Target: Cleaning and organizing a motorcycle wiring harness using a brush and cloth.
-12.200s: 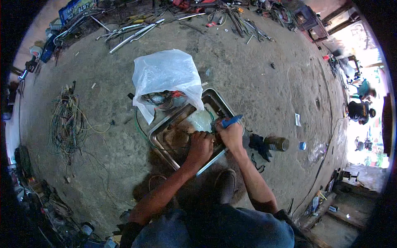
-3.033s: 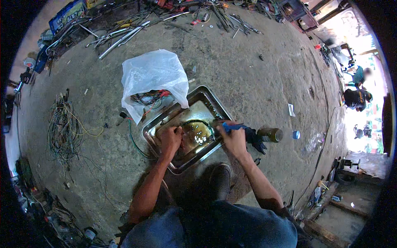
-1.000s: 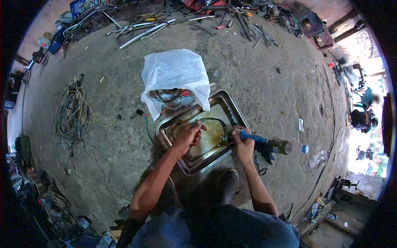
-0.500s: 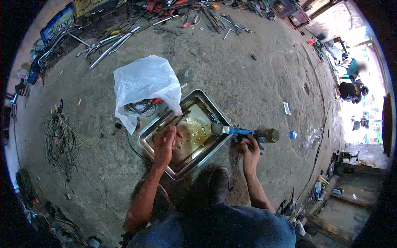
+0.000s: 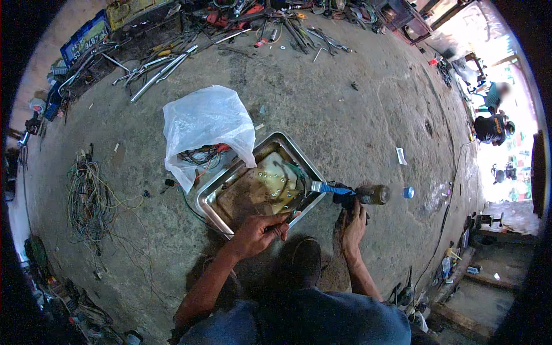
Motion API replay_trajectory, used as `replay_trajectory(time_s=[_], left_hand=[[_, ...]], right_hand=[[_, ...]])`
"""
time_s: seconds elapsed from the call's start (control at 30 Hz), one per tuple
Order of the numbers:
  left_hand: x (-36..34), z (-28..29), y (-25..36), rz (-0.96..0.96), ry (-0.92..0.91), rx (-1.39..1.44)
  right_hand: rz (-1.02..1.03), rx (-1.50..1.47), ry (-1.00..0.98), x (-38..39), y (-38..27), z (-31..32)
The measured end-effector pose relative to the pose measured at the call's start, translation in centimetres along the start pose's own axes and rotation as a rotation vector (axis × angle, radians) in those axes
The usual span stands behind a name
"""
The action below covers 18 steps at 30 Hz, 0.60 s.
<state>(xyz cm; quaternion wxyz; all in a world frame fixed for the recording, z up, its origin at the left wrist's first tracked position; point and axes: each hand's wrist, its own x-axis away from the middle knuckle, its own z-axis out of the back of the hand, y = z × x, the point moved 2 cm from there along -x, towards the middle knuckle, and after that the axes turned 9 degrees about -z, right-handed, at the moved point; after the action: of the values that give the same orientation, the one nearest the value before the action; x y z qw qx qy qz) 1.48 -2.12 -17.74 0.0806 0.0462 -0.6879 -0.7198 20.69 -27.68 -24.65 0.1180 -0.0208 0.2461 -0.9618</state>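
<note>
My left hand (image 5: pixel 261 233) pinches a dark wire with a green section at the near edge of the steel tray (image 5: pixel 214 214). Thin murky liquid with bright droplets lies inside the tray, where part of the wire curves. A blue-handled paintbrush (image 5: pixel 332 189) rests across the tray's right rim, bristles inward. Just outside that rim, my right hand (image 5: pixel 354 227) has its fingers closed on a crumpled black cloth (image 5: pixel 344 201), partly hidden by the hand. Beside it are a jar of brownish liquid (image 5: pixel 372 194) and a blue cap (image 5: pixel 408 192). A white plastic bag (image 5: pixel 207 126) holding wires touches the tray's far-left corner.
A tangled wire bundle (image 5: pixel 91 207) lies on the floor at left. Wrenches, bars and other tools (image 5: pixel 167 69) line the far edge beside crates (image 5: pixel 397 20). Two people (image 5: pixel 491 126) are near the bright opening at right. A wooden-framed step (image 5: pixel 483 270) is at lower right.
My left hand has moved from inside the tray toward its near edge with the wire. My right hand has let go of the brush, left on the rim, and moved down onto the cloth.
</note>
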Motion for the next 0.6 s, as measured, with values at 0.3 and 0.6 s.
replay_trajectory(time_s=[0.3, 0.6], left_hand=[[1.0, -1.1, -0.8, -0.212, -0.007, -0.436], [1.8, -3.5, -4.6, -0.129, -0.306, -0.819]], right_hand=[[-0.013, -0.161, 0.289, 0.9, -2.5, 4.1], [0.274, -0.751, -0.082, 0.4, -18.2, 9.6]])
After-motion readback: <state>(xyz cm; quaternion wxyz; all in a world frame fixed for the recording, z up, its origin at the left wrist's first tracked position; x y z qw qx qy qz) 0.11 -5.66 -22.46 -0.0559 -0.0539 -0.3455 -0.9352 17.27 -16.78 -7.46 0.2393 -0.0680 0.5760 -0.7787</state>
